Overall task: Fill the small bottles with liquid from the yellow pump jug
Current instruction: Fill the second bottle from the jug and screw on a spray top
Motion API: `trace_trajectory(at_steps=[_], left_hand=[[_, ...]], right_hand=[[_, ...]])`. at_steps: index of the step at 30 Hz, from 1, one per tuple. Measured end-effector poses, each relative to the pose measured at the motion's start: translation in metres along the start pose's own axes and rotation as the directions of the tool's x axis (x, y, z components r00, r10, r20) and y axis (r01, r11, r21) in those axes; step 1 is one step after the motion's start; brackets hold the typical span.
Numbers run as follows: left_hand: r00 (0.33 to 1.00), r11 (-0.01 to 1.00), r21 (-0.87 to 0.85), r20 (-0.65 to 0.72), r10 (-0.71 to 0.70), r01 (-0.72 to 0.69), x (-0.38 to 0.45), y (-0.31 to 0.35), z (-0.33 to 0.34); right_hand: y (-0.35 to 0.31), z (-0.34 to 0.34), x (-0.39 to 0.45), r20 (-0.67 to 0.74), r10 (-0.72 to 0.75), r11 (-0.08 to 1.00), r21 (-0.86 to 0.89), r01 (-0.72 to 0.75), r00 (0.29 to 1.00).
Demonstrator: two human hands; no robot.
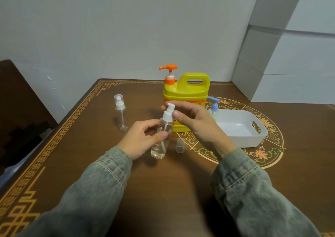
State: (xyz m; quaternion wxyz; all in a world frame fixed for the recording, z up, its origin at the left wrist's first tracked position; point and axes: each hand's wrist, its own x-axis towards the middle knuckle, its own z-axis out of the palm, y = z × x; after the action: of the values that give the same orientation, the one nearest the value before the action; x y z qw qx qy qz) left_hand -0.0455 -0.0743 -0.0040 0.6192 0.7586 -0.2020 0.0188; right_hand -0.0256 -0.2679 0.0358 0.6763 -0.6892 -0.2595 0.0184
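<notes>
Two hands work one clear bottle [161, 138]: left hand [143, 138] fingers wrap its body to steady it above the counter [163, 191], right hand [192, 120] fingers pinch its white pump top [169, 113], probably to twist it. Yellow jug [186, 95] waits behind.

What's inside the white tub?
The white tub looks bare inside. A blue-pump bottle stands at its far left corner; the right hand hides that corner.

text: none legible | yellow pump jug [186, 91] label: print too blurred
</notes>
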Motion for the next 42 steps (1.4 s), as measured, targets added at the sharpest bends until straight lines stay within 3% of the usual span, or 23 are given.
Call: trace_trajectory(at_steps=[7,14,22,27,36,42], left_hand=[[0.997,0.997,0.082,-0.07,0.014,-0.008,0.0,-0.003,0.0],[0.998,0.998,0.053,-0.05,-0.04,0.043,0.001,-0.001,-0.004],[0.979,0.996,0.08,-0.204,-0.019,0.036,0.005,0.002,0.004],[0.988,0.996,0.008,-0.133,-0.082,0.083,0.005,0.004,-0.002],[0.989,0.979,-0.16,-0.061,-0.137,0.126,0.002,0.005,-0.002],[0.983,0.989,-0.119,-0.153,-0.101,0.083,0.002,0.01,0.002]], right_hand=[[0.006,0.011,0.005,-0.118,-0.014,0.999,-0.043,0.009,0.993],[0.007,0.008,0.001,-0.042,0.021,0.999,-0.045,-0.022,0.999],[0.011,0.014,0.004,-0.197,0.041,0.999,-0.008,-0.044,0.98],[0.009,0.006,0.003,-0.143,0.018,0.997,-0.078,-0.029,0.99],[0.005,0.005,0.001,-0.058,0.009,1.0,-0.021,-0.01,0.998],[0.01,0.012,0.003,-0.175,-0.004,1.0,-0.006,0.003,0.984]])
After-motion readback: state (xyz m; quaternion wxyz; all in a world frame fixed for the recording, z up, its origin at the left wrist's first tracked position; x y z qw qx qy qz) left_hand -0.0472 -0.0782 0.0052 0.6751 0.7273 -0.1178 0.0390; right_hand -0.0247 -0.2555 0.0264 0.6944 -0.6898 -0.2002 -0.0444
